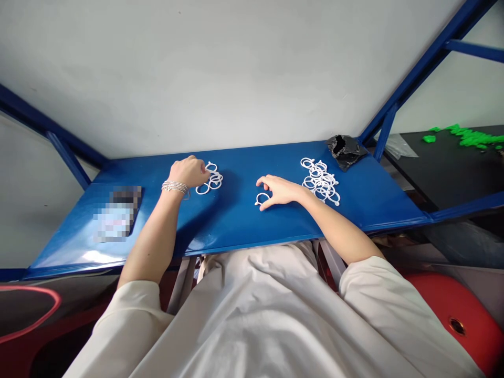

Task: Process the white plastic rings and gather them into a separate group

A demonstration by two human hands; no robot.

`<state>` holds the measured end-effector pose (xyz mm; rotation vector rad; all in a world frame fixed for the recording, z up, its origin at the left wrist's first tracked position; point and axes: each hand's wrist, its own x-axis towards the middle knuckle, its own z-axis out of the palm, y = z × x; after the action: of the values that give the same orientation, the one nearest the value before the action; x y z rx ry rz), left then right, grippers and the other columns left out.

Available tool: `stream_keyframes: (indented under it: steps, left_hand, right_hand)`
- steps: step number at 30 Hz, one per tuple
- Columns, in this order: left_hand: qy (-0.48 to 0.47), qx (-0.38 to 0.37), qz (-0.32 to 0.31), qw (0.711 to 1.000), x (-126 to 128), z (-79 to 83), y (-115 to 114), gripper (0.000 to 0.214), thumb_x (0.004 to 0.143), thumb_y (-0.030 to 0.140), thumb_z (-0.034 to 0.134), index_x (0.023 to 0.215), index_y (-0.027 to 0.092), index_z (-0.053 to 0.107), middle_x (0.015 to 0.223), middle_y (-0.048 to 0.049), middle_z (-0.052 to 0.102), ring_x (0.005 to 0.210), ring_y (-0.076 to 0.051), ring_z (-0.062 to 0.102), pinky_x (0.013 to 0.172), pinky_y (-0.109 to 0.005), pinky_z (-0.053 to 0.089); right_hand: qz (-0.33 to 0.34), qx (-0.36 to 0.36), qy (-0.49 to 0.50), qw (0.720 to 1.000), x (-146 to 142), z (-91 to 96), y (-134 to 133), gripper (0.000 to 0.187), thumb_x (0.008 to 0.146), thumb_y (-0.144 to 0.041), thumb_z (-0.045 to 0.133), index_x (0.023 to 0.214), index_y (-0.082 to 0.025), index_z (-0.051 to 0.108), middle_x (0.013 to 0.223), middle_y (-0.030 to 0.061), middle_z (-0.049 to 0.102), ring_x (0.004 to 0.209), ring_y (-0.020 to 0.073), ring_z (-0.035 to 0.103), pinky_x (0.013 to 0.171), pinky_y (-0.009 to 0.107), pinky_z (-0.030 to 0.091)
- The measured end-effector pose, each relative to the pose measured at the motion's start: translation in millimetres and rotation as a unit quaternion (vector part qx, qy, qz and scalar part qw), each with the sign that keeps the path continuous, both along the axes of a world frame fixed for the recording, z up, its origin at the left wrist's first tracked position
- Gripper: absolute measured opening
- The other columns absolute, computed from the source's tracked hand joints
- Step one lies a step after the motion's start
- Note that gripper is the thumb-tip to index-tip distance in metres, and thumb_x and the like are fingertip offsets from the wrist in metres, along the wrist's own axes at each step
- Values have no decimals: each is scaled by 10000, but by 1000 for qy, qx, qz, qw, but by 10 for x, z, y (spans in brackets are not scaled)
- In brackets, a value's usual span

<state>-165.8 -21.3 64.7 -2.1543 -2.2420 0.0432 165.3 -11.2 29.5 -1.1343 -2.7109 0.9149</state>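
My left hand [189,172] is closed, its fingers curled down beside a small group of white plastic rings [215,181] on the blue tabletop [244,163]. The back of the hand hides its fingertips, so I cannot make out what they hold, if anything. My right hand [280,190] is low over the middle of the table, thumb and fingers spread in a C shape. Between them lies a single white ring [257,198] with a small knob, its near edge partly behind the thumb. A bigger heap of similar rings [323,181] lies to the right.
A crumpled black plastic bag [345,151] sits at the back right corner. At the left lies a phone-like object [120,214], blurred out. Blue metal bars [409,73] frame both sides. Bright green pieces [472,136] lie on a dark surface at the far right, above a red stool [444,310].
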Motion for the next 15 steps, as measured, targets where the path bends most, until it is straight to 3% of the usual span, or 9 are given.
stream_keyframes:
  steps: [3,6,10,13,15]
  left_hand:
    - [33,-22,30,999,28,-1,-47,339,845,336,596,1048,157,801,1177,-227,743,1113,-431,701,934,-509,526]
    - [31,34,26,999,224,-12,-126,372,871,326,590,1126,122,770,1208,-266,723,1159,-446,676,954,-535,518]
    - [-103,87,-85,987,632,-122,-249,313,964,396,547,1031,162,744,1048,-163,746,963,-317,708,856,-416,530]
    - [-243,70,-192,948,916,-320,-331,368,980,509,570,943,176,722,989,-110,742,809,-230,680,786,-356,521]
    - [-308,52,-227,922,1055,-473,-369,348,957,512,613,916,181,713,931,-88,733,728,-196,643,723,-332,501]
  right_hand:
    - [12,-8,-15,1000,-4,10,4,627,706,-528,926,1180,-205,671,1042,68,669,906,247,627,742,321,455]
    - [10,-6,9,1000,-25,9,-11,473,752,-469,900,1065,-196,673,988,58,661,859,227,616,726,315,444]
    - [-11,25,91,995,-65,-16,-51,454,754,-424,893,1038,-192,626,1073,72,639,866,206,609,778,323,476]
    - [-26,43,120,992,-89,-24,-76,448,770,-451,873,1015,-199,595,1035,57,654,834,198,601,748,315,451]
    - [-42,56,109,992,-99,-16,-86,433,770,-448,868,998,-203,593,982,43,673,815,198,598,713,303,411]
